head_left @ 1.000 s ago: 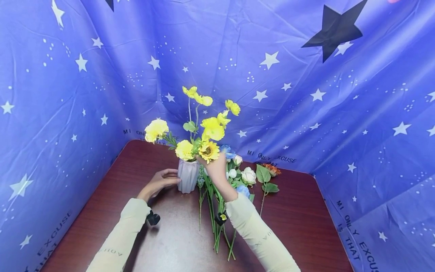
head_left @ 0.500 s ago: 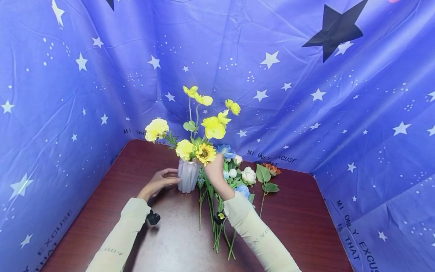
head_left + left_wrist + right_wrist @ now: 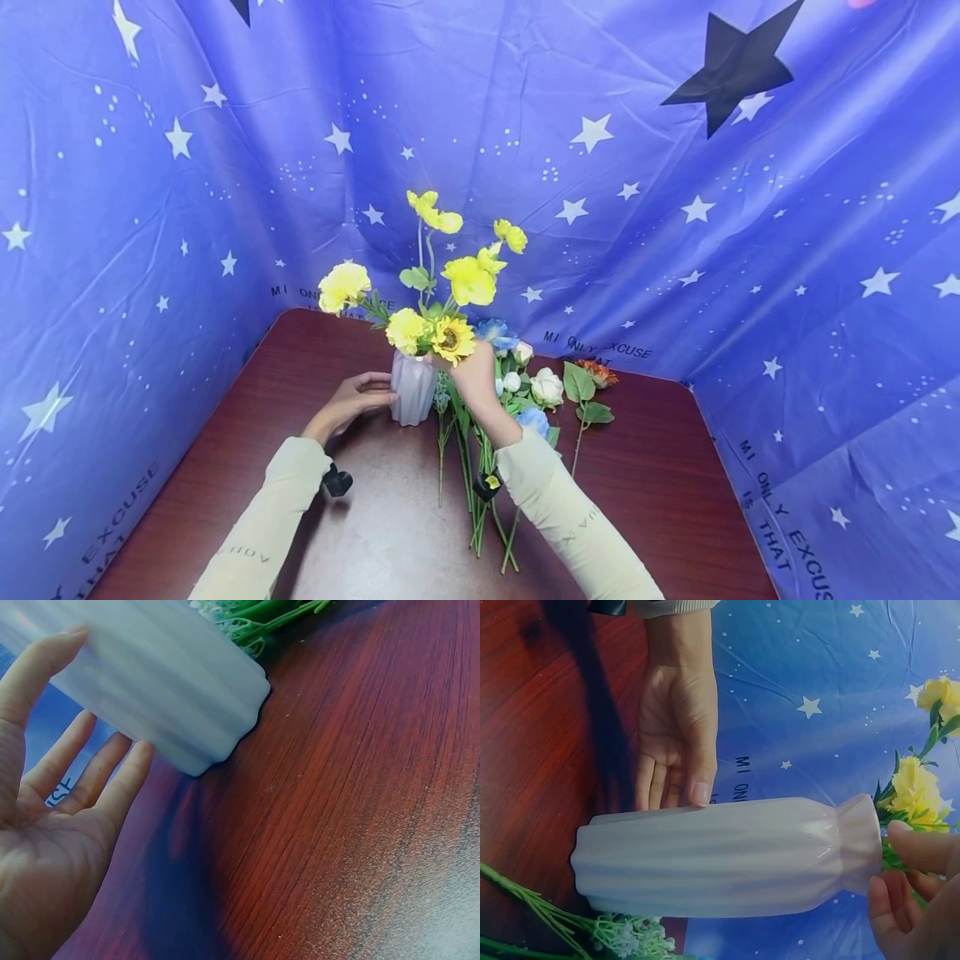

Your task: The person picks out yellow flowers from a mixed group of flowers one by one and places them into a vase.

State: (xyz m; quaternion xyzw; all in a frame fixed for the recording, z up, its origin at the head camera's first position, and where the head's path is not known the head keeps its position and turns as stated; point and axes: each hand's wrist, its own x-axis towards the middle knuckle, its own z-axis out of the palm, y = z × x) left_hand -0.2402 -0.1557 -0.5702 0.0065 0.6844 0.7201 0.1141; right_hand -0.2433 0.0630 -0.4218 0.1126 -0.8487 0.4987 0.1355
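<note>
A pale, fluted vase (image 3: 413, 390) stands upright on the table, holding yellow carnations (image 3: 406, 331) and tall yellow poppies (image 3: 471, 282). My left hand (image 3: 352, 404) touches its left side; in the left wrist view the thumb and fingertips of that hand (image 3: 71, 825) rest against the vase wall (image 3: 165, 682), fingers mostly straight. At the vase's mouth, my right hand (image 3: 474, 377) pinches the stem of a sunflower (image 3: 453, 339) just below its head. In the right wrist view, the thumb and curled fingers of this hand (image 3: 922, 900) meet around green stems by the rim, partly hidden.
Right of the vase lies a pile of flowers: white roses (image 3: 547, 387), blue blooms (image 3: 534, 420) and long green stems (image 3: 480, 521) pointing toward me. An orange flower (image 3: 597, 372) lies farther right. Starry blue cloth (image 3: 480, 125) surrounds the reddish-brown table (image 3: 645, 500) on the sides and back.
The sunflower has shifted slightly left and lower and turned more toward me, with my right hand moving along. My left hand stays at the vase.
</note>
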